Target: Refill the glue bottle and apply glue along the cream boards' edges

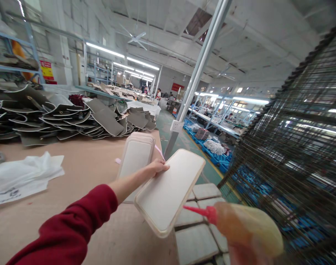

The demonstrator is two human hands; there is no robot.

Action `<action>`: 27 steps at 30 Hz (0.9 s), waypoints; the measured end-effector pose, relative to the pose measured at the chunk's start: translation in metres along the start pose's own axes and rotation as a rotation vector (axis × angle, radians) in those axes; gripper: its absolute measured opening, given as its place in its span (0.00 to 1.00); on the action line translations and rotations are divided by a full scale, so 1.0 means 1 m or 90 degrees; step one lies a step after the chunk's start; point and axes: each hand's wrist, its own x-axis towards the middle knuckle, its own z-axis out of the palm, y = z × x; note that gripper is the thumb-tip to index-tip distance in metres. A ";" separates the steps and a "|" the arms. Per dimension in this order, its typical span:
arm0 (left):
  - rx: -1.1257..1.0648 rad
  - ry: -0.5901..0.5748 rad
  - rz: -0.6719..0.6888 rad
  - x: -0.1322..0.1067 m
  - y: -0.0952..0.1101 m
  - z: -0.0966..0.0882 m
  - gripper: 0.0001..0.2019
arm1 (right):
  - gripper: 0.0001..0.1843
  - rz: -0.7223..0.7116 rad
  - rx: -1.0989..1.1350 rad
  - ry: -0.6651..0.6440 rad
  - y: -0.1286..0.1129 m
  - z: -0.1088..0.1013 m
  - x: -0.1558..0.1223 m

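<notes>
My left hand point(158, 167) is closed on the edge of a white rounded panel point(173, 187) with a tan border, thumb on top, and holds it tilted beyond the table edge. A squeeze bottle point(248, 226) of yellowish-amber liquid with a red pointed nozzle point(199, 211) is at the lower right, its tip near the panel's right edge. Round the bottle's underside is my right hand point(244, 254), smeared by motion and partly cut off. Behind my left forearm, a stack of similar white panels point(136, 154) lies on the table.
The brown table point(87, 162) carries a heap of grey-brown sheet pieces point(74, 117) and a crumpled white bag point(24, 176). More pale panels point(195, 241) lie in rows below, right of the table. A wire mesh rack point(295, 140) leans at the right; a metal post point(195, 81) stands ahead.
</notes>
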 end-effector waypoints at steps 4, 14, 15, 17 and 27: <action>-0.020 -0.049 0.057 -0.022 -0.007 -0.007 0.25 | 0.37 -0.114 0.073 0.076 -0.055 0.032 0.020; -0.030 -0.162 0.106 -0.067 -0.002 -0.011 0.26 | 0.29 -0.244 0.043 0.063 -0.068 0.013 0.066; -0.035 -0.169 0.106 -0.069 -0.001 -0.011 0.26 | 0.28 -0.243 0.042 0.062 -0.067 0.011 0.067; -0.046 -0.188 0.107 -0.072 0.000 -0.011 0.26 | 0.27 -0.235 0.039 0.058 -0.066 0.008 0.068; -0.093 -0.190 0.085 -0.065 -0.002 -0.012 0.26 | 0.24 -0.149 0.002 -0.033 -0.033 -0.001 0.039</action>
